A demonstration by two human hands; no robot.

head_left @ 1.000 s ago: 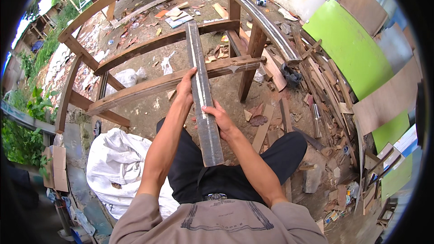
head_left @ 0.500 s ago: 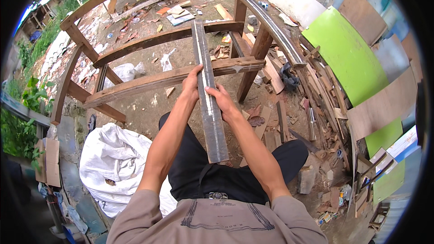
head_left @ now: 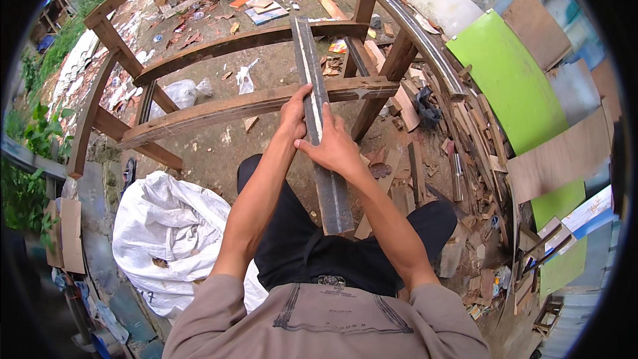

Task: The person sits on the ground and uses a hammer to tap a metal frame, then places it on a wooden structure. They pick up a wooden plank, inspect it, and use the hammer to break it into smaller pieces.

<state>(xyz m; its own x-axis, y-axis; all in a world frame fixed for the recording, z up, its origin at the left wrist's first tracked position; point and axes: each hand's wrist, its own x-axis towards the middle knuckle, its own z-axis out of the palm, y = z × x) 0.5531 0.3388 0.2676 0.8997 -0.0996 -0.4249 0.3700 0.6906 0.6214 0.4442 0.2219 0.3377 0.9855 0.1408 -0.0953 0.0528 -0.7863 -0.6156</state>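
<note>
A dark wooden plank (head_left: 334, 203) with a pale stripe down its length slants away from my lap. Its far part lies over the two crosswise rails of a wooden frame (head_left: 219, 116). My left hand (head_left: 294, 114) grips the plank's left edge, thumb up along the side, with the other fingers hidden beneath. Across the top face lies my right hand (head_left: 334, 148), its thumb reaching to the left edge and its fingers at the right edge. Both hands are close together near the plank's middle.
A white sack (head_left: 169, 239) sits by my left leg. Wood scraps (head_left: 415, 166) litter the ground on the right, below a metal-topped rail (head_left: 419, 36). Green panels (head_left: 508, 80) lean at the far right. Plaster bits and boards (head_left: 266, 10) are scattered beyond the frame.
My right hand has moved from the plank's right edge to across its top. The left hand keeps its hold. The plank appears slightly farther right as the view shifted.
</note>
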